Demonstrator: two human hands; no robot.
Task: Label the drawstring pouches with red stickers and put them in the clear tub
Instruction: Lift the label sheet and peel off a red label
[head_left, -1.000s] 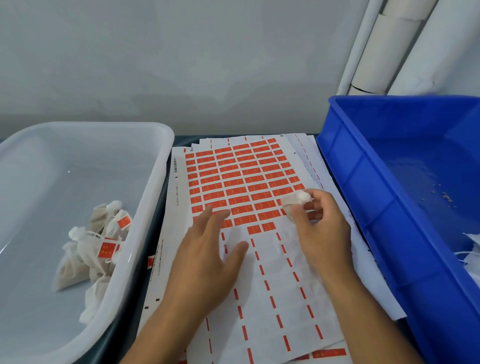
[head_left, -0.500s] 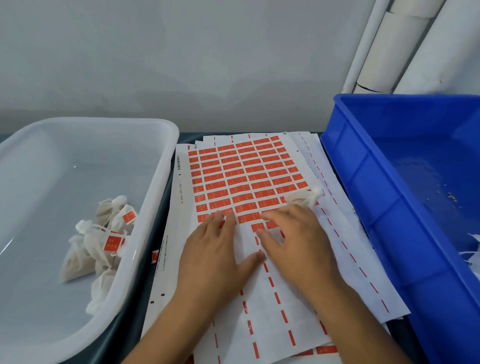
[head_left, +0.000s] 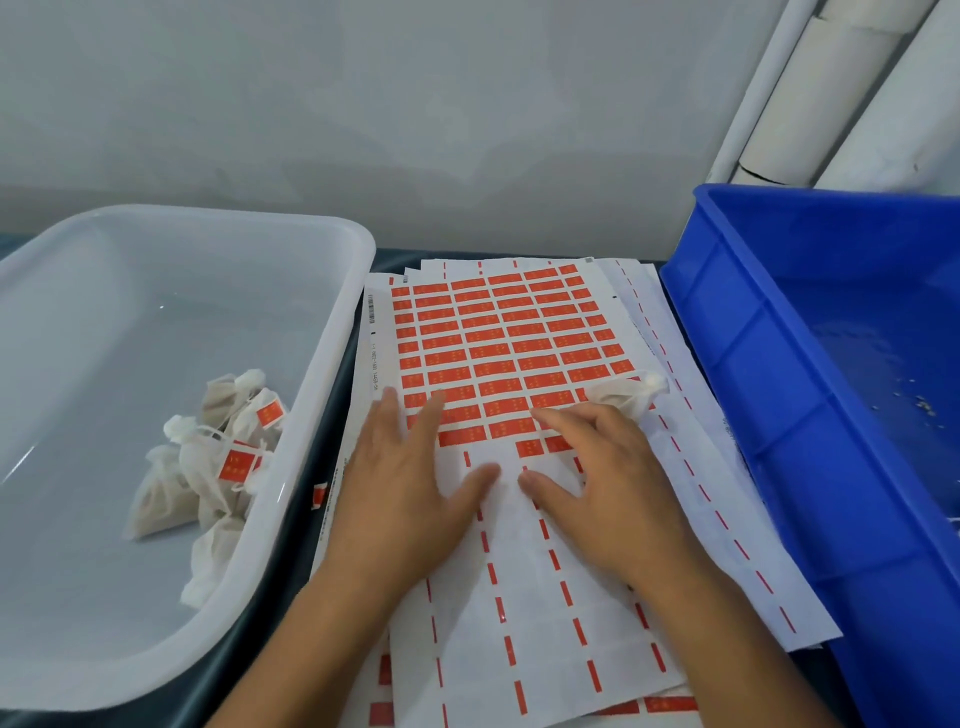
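Left hand (head_left: 410, 483): laid flat, palm down, fingers straight and slightly spread, pressing on the top sticker sheet (head_left: 498, 374); it grips nothing. Right hand (head_left: 602, 478): also palm down on the same sheet, just beside the left, fingers extended with the index fingertip at the lowest full row of red stickers (head_left: 511, 427); it holds nothing, though whether a sticker edge is being lifted under the fingertip cannot be told. Unlabelled drawstring pouch (head_left: 626, 397): one, white, lying on the sheet at its right edge, touching or just beyond the right hand's outer fingers, tied neck pointing right. Sticker sheet: white backing, upper part filled with a grid of red stickers, lower part peeled to bare backing with thin red strips left between columns; topmost of a loose stack of like sheets (head_left: 727, 519) fanned out to the right. Clear tub (head_left: 332, 332): left of the sheets, rim close to them, holding a small heap of labelled pouches (head_left: 218, 467) toward its right wall, red stickers visible on at least two. Stray red sticker (head_left: 319, 493): between the tub and the sheets. Blue bin (head_left: 769, 395): right of the sheets, with scattered crumbs on its floor. White pipes (head_left: 810, 88): upright against the grey wall behind the bin.
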